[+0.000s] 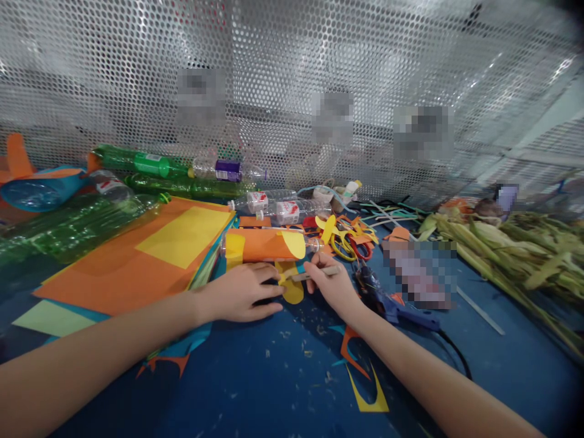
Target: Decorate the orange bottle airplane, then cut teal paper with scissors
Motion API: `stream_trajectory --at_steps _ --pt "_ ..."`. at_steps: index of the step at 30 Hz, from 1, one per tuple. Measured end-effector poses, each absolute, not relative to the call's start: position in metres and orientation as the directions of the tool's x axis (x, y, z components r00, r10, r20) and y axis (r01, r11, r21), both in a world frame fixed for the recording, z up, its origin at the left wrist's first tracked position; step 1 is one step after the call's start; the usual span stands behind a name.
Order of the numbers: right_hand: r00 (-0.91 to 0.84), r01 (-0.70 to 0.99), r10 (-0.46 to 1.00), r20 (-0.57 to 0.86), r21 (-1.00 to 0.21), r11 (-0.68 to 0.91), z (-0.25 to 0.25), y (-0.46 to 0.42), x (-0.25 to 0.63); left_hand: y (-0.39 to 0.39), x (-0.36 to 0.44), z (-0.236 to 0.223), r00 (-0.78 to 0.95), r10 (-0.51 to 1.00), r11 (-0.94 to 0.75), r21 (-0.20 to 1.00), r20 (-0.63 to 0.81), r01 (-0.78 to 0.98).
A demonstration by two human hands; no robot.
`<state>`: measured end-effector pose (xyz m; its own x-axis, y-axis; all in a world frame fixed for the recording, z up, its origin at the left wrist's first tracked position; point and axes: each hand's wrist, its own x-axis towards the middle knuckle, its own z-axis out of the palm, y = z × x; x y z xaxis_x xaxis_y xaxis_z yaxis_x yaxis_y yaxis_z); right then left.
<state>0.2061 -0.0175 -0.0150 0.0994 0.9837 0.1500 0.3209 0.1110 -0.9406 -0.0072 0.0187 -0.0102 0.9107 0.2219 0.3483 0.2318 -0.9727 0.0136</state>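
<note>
My left hand (pixel 241 293) lies on the blue table (pixel 283 377), fingers curled down on a small yellow paper shape (pixel 292 291). My right hand (pixel 331 281) is closed round a thin pale stick-like tool (pixel 314 274), its tip on the yellow shape. Just behind both hands lies a plastic bottle wrapped in orange and yellow paper (pixel 267 244).
Orange and yellow paper sheets (pixel 150 255) are stacked at left, with green bottles (pixel 137 164) and clear bottles (pixel 278 210) behind. Scissors (pixel 347 243) and paper scraps lie at center, a blue glue gun (pixel 392 301) with its cord at right, corn husks (pixel 502 249) far right. A perforated metal screen (pixel 292 73) closes the back.
</note>
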Motion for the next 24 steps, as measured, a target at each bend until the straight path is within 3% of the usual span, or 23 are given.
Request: stream_trajectory --at_steps 16,24 --pt "0.134 0.337 0.978 0.157 -0.936 0.104 -0.0161 -0.0169 0.2072 0.0175 -0.0066 -0.0064 0.925 0.215 -0.974 0.0 0.314 0.226" --pt "0.129 0.334 0.976 0.173 -0.935 0.122 -0.0161 -0.017 0.2076 0.0191 -0.0077 -0.0116 0.906 0.212 -0.976 0.026 0.367 0.218"
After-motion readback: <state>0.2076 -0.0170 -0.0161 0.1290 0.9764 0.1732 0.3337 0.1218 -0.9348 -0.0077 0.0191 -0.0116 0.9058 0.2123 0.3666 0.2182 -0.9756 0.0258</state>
